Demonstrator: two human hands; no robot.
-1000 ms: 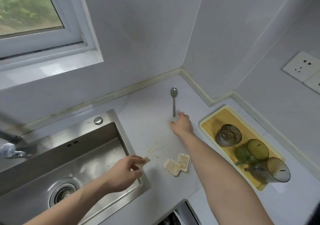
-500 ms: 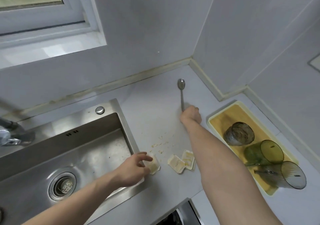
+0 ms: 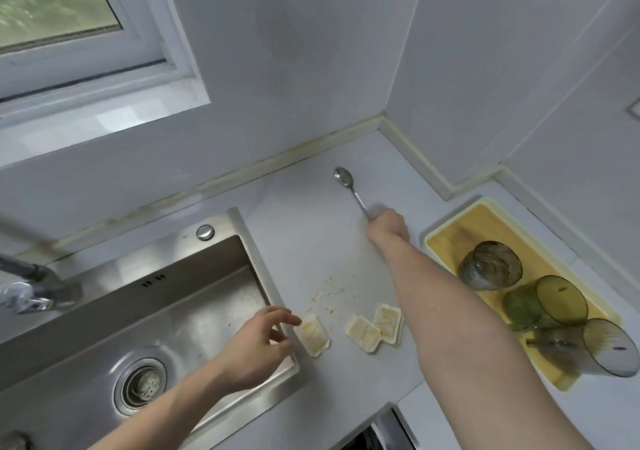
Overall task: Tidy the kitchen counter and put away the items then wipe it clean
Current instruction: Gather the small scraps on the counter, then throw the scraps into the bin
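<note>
faucet: chrome faucet [image 3: 33, 288] poked in at 9 o'clock, hanging over the steel sink [image 3: 194, 276].
sink: took up the whole lower-left; drain strainer [image 3: 141, 385] at about 7 o'clock had some food bits in it, and a round metal button [image 3: 205, 232] sat on the back ledge.
left hand: left hand [image 3: 254, 349] hovered over the sink's right rim, fingers loosely spread and gently curled, nothing in them. Fingertips were just beside the nearest wrapper; can't tell if they actually touched.
wrappers: one opened little foil wrapper [image 3: 311, 333] with yellow smears lay on the counter [image 3: 301, 242] right by the sink edge; a pair of wrappers [image 3: 375, 326] sat overlapping a bit further toward 3 o'clock.
crumbs: yellowish crumbs [image 3: 329, 292] were scattered just toward 12 o'clock from the wrappers.
spoon: metal spoon [image 3: 349, 186] was near the back corner, around 1 o'clock, bowl pointing toward the wall.
right hand: right hand [image 3: 388, 226] had its fingers curled over the spoon's handle end, gripping it. Whether the spoon was lifted off the counter, couldn't tell.
tray: yellow tray [image 3: 460, 228] at 3 o'clock held three tinted glasses [image 3: 526, 294] lying on their sides in a row.
</note>
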